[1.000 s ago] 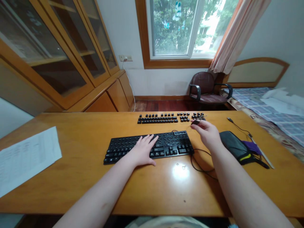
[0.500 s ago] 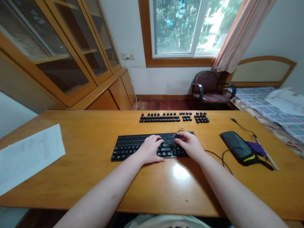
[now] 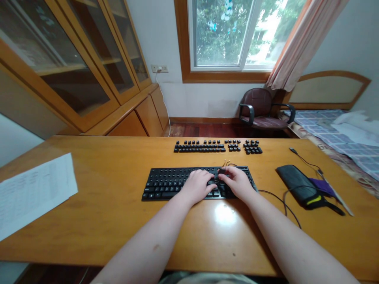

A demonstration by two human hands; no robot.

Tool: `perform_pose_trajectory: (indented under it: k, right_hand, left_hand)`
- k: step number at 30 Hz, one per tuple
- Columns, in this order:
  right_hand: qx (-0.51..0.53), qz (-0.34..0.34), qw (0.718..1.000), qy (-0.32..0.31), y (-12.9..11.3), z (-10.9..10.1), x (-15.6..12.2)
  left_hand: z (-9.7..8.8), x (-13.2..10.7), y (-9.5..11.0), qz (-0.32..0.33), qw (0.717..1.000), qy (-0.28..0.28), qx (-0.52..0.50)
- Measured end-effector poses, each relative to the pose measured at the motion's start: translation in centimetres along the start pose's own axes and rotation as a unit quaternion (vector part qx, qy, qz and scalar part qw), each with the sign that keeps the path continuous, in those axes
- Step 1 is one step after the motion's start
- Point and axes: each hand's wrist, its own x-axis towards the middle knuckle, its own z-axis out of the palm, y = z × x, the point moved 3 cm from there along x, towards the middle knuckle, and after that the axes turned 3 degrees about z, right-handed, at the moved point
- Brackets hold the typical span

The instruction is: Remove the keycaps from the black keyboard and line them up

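Observation:
A black keyboard point(image 3: 168, 183) lies on the wooden desk point(image 3: 118, 221) in front of me. My left hand point(image 3: 197, 186) rests on its right half, fingers bent down onto the keys and holding nothing. My right hand point(image 3: 237, 182) is beside it, with thumb and fingers pinched on a small black keycap point(image 3: 221, 172) held against the keyboard. A thin wire keycap puller point(image 3: 226, 162) sticks up just beyond my right fingertips. Rows of loose black keycaps point(image 3: 217, 146) are laid out on the desk behind the keyboard.
A black pouch point(image 3: 297, 183) with a purple cloth lies at the right, and the keyboard's cable point(image 3: 280, 197) loops toward it. A printed sheet point(image 3: 32, 193) sits at the left edge. Behind the desk are a wooden cabinet point(image 3: 89, 67), a chair point(image 3: 260, 112) and a bed point(image 3: 343, 138).
My right hand came back from the loose keycap rows to the keyboard, carrying a keycap. My left hand shifted right along the keys and curled its fingers.

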Motion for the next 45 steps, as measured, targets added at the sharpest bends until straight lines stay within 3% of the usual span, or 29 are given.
perform_pose_trajectory:
  k: [9, 14, 22, 26, 35, 42, 45]
  right_hand:
    - [-0.014, 0.05, 0.998, -0.027, 0.2, 0.4, 0.1]
    - [-0.059, 0.039, 0.997, -0.024, -0.7, 0.7, -0.2]
    - [-0.171, -0.105, 0.979, -0.028, -2.1, 1.6, -1.8]
    - [-0.203, -0.164, 0.965, 0.01, -1.5, 2.0, -2.4]
    - [-0.195, -0.111, 0.97, 0.094, -1.4, 1.9, -2.4]
    - [-0.222, -0.303, 0.925, 0.059, -2.7, 2.6, -3.9]
    - [-0.206, -0.305, 0.927, 0.066, -3.4, 2.2, -3.9]
  left_hand:
    - [0.4, 0.1, -0.2, -0.002, 1.0, -0.009, -0.001]
    - [0.4, 0.1, -0.2, -0.002, 1.0, -0.011, 0.004]
    - [0.7, 0.4, 0.1, 0.016, 0.999, -0.012, 0.032]
    - [0.9, 0.5, 0.1, 0.015, 1.0, -0.005, 0.016]
    - [1.2, 0.9, -0.6, 0.007, 0.998, 0.005, -0.054]
    - [1.4, 0.8, -1.0, 0.008, 0.998, -0.002, -0.064]
    - [1.3, 0.7, -0.8, 0.018, 0.998, -0.009, -0.058]
